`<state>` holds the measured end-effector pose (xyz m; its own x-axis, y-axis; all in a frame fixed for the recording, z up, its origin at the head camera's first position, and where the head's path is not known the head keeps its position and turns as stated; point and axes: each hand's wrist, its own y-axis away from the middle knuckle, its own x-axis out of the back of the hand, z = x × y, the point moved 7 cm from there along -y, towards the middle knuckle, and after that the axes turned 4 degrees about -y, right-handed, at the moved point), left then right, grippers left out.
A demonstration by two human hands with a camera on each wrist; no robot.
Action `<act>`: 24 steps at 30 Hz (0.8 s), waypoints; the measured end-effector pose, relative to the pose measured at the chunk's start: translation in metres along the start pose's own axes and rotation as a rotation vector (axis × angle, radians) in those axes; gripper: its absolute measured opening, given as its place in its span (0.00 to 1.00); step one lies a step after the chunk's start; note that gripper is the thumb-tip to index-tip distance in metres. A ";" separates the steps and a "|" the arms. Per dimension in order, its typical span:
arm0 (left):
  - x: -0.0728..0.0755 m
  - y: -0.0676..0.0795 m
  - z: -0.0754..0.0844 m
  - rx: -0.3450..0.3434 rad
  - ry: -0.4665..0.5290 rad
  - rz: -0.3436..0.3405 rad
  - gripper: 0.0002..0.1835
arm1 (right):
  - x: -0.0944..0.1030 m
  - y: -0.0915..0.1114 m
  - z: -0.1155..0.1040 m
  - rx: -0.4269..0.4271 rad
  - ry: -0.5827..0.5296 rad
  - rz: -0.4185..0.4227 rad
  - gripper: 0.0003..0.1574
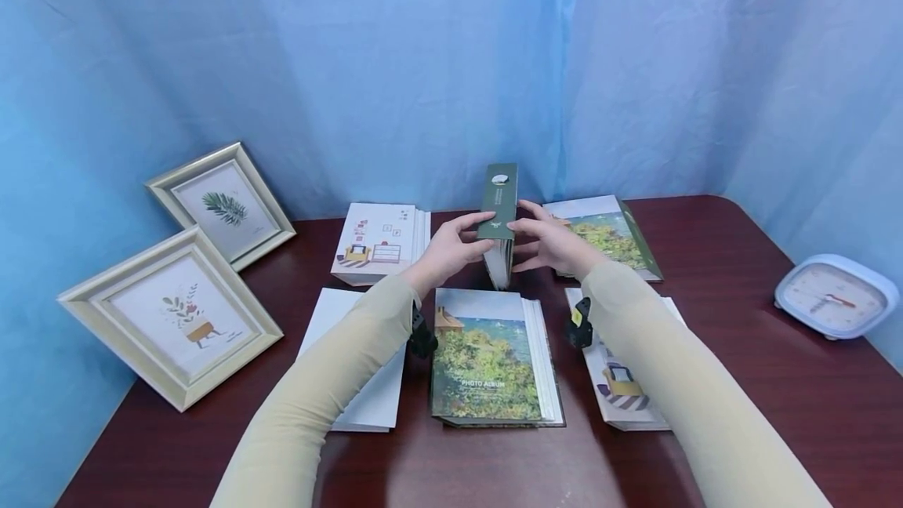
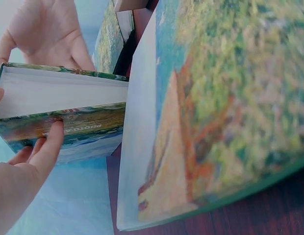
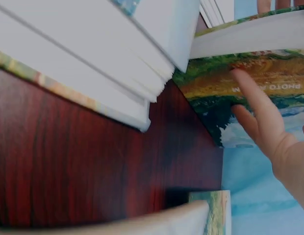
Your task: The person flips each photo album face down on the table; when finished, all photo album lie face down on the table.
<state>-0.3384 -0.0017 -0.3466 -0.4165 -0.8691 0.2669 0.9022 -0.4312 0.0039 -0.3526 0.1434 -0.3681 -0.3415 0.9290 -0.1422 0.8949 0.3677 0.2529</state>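
A dark green photo album stands upright at the back of the table, its spine towards me. My left hand holds it from the left, and my right hand holds it from the right with fingers spread. In the left wrist view, left fingertips touch the painted cover, and the pages gape a little between the covers. The right wrist view has the right hand with fingertips on the other painted cover. Just in front lies another photo album with a landscape cover.
White illustrated albums lie at back left and front right. A plain white album is partly under the left sleeve. A landscape album lies at back right. Two picture frames stand left, an alarm clock right.
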 end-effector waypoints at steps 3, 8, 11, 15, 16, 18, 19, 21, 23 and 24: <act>0.000 0.001 -0.001 -0.007 0.023 -0.005 0.27 | 0.002 0.002 -0.005 0.018 -0.002 0.003 0.49; -0.001 0.001 -0.002 -0.009 0.039 -0.017 0.27 | 0.001 0.006 -0.011 0.022 0.042 -0.012 0.51; -0.002 0.000 -0.004 0.000 0.041 -0.021 0.29 | 0.000 0.008 -0.013 0.017 0.057 -0.015 0.51; -0.004 -0.002 -0.005 0.016 0.068 -0.021 0.33 | 0.000 0.010 -0.016 0.027 0.061 -0.009 0.50; -0.004 -0.002 -0.005 0.022 0.075 -0.021 0.34 | 0.000 0.011 -0.017 0.033 0.061 -0.011 0.50; -0.004 -0.003 -0.004 0.034 0.083 -0.021 0.35 | -0.001 0.013 -0.019 0.043 0.052 -0.012 0.49; -0.005 -0.003 -0.004 0.039 0.081 -0.021 0.35 | -0.001 0.013 -0.019 0.048 0.047 -0.015 0.49; -0.005 -0.003 -0.003 0.042 0.068 -0.022 0.34 | -0.001 0.015 -0.021 0.055 0.035 -0.021 0.48; -0.005 -0.004 -0.002 0.042 0.045 -0.018 0.33 | -0.001 0.015 -0.021 0.055 0.020 -0.021 0.46; -0.005 -0.004 -0.002 0.041 0.033 -0.016 0.33 | -0.001 0.015 -0.021 0.056 0.016 -0.022 0.46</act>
<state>-0.3403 0.0041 -0.3504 -0.4340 -0.8698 0.2346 0.8989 -0.4357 0.0474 -0.3446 0.1485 -0.3441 -0.3655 0.9214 -0.1318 0.9015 0.3857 0.1963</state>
